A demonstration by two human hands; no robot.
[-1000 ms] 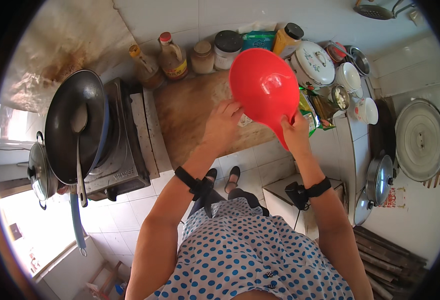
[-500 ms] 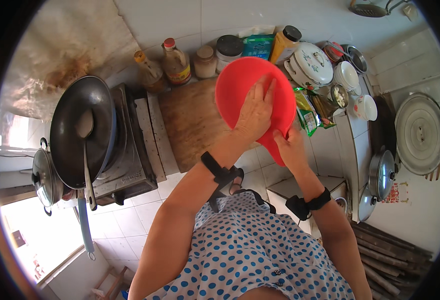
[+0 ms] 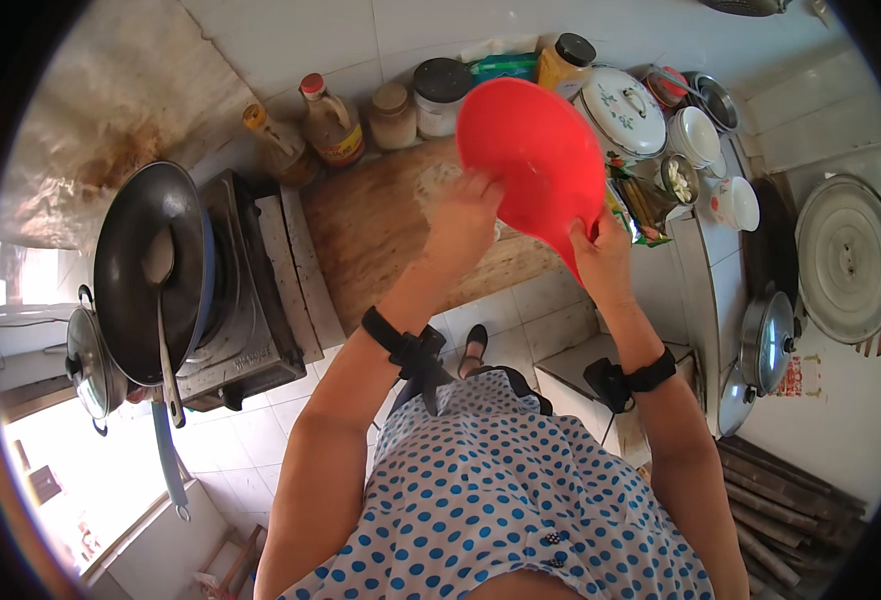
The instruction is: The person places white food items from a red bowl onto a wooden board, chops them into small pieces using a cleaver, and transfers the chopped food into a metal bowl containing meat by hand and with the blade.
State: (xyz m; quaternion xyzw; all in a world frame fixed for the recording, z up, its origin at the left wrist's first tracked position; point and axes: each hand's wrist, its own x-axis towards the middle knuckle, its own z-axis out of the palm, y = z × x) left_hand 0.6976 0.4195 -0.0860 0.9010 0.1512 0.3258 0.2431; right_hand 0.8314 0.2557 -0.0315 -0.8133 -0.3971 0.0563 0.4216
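My right hand [image 3: 604, 262] grips the narrow end of a red plastic scoop [image 3: 546, 150], its fingers wrapped around the edge. The scoop is tilted above the wooden cutting board [image 3: 361, 220], with its inside toward me. At the scoop's left rim is my left hand [image 3: 464, 220], fingers bent and smeared by motion, so I cannot tell whether they touch it. Some pale stuff [image 3: 435, 182] shows on the board just beyond that hand; most of it is hidden, and its kind is unclear.
Left of the board, a dark wok [image 3: 136, 290] with a metal ladle [image 3: 163, 300] sits on a gas stove [image 3: 246, 330]. Bottles [image 3: 333, 125] and jars [image 3: 443, 95] line the wall. A lidded enamel pot [image 3: 621, 110], bowls [image 3: 731, 205] and packets [image 3: 641, 205] stand right.
My left hand has come out of the scoop and moved left over the board. The scoop has shifted right and upward with my right hand. Pale stuff now shows on the board.
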